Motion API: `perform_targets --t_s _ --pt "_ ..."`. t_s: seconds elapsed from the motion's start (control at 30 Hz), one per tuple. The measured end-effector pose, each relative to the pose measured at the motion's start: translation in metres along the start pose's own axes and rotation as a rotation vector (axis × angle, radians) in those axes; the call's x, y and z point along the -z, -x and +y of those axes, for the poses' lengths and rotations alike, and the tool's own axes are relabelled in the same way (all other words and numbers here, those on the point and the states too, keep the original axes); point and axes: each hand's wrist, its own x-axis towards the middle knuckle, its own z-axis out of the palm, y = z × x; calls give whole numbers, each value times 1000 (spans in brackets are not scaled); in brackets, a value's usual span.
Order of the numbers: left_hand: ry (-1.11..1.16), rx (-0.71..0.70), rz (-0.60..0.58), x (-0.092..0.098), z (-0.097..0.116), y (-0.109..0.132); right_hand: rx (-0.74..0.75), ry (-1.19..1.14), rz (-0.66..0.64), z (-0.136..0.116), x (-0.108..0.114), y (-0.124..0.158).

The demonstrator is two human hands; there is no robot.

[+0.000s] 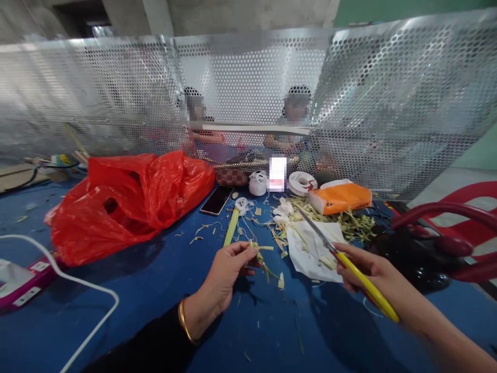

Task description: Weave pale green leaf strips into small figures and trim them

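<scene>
My left hand, with a gold bangle at the wrist, pinches a small bundle of pale green plant strips between thumb and fingers. Thin ends hang below the fingertips. My right hand holds yellow-handled scissors, their blades pointing up and to the left over a white paper sheet. The blades look closed together. Just beyond my left hand lies a flat green strip with white thread bunched at its far end. Cut plant scraps lie around the paper.
A red plastic bag covers the left back. Near the mesh screen are a phone, a thread ball, a white spool and an orange packet. A power strip and cable lie left; a dark glossy object right.
</scene>
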Motion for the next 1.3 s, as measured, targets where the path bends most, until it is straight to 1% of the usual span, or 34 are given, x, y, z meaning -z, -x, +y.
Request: perform_targets --t_s 0.07,0.13,0.23,0.3,0.33,0.53,0.73,0.9,1.0,1.17,1.3 --pt "28 3 7 1 1 0 -59 -163 -88 -4 -9 8" --pt "57 4 10 1 1 1 -70 -233 -195 -4 -18 16" --pt "107 1 5 1 1 2 49 -252 -318 -1 -26 24" --pt "137 1 3 1 1 2 104 -207 -358 -1 -28 27" --pt "148 1 3 1 1 3 106 -179 -370 -3 -29 28" --pt "181 25 22 -1 1 3 43 -107 -385 -22 -38 35" --pt "241 -17 52 -2 3 4 5 -111 -329 -20 -39 36" --pt "230 45 20 -4 0 5 38 -111 -375 -27 -41 37" --pt "204 51 -14 -4 -2 6 45 -91 -379 -32 -42 38" --pt "165 61 -56 -4 -4 6 48 -104 -393 -28 -43 36" --pt "162 68 -50 -4 -4 5 30 -122 -385 -20 -44 35"
